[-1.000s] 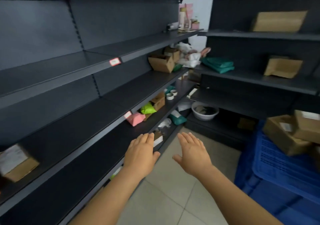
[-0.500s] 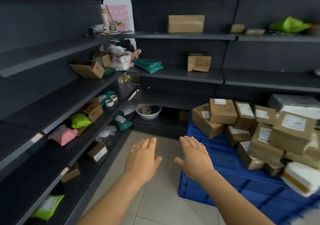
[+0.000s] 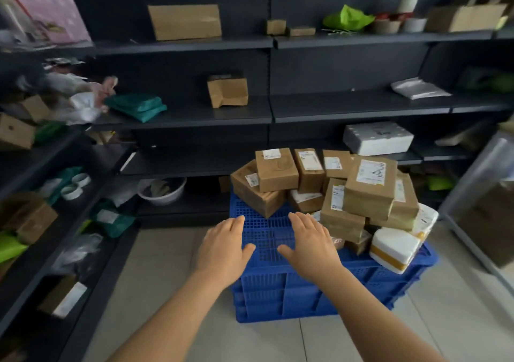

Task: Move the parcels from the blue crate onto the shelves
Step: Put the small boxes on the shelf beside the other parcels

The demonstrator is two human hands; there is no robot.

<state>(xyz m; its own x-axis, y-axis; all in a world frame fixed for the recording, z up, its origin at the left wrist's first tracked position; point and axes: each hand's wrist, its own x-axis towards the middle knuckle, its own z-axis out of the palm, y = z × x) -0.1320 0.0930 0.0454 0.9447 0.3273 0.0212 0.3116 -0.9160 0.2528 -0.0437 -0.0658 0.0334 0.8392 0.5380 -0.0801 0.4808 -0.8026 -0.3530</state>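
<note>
I stand in a parcel stockroom. Dark metal shelves line the walls, holding boxes and mailer bags. Labelled cardboard parcels heap on a blue crate.

Matt brown cardboard parcels on a perforated blue plastic crate.

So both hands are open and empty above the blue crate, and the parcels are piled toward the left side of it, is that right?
Not quite. The head view shows the left hand and right hand open and empty above the blue crate, but the parcels are piled toward its right and far side, not the left. The crate's near left part is bare.
</note>
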